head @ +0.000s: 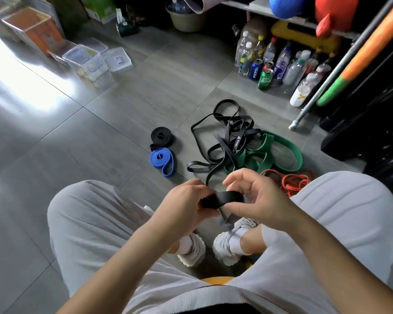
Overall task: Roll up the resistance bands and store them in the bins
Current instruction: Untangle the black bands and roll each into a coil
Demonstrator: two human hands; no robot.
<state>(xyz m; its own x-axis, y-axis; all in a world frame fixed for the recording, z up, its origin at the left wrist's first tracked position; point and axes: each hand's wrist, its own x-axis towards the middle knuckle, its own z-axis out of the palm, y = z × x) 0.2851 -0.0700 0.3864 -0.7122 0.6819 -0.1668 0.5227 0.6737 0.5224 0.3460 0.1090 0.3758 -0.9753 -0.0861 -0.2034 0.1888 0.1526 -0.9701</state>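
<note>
Two grips on black band (225,198), left hand (184,206) clenched round it, right hand (256,200) pinching it

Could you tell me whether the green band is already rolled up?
No, the green band lies in loose loops on the floor under tangled black bands.

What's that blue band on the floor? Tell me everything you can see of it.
The blue band is a flat, matte, rubbery-looking strip wound into a loose oval coil, its outer end leaving a small loop nearest the person. It rests on edge on the grey tiled floor, its far side close to or touching the rolled black band.
</note>
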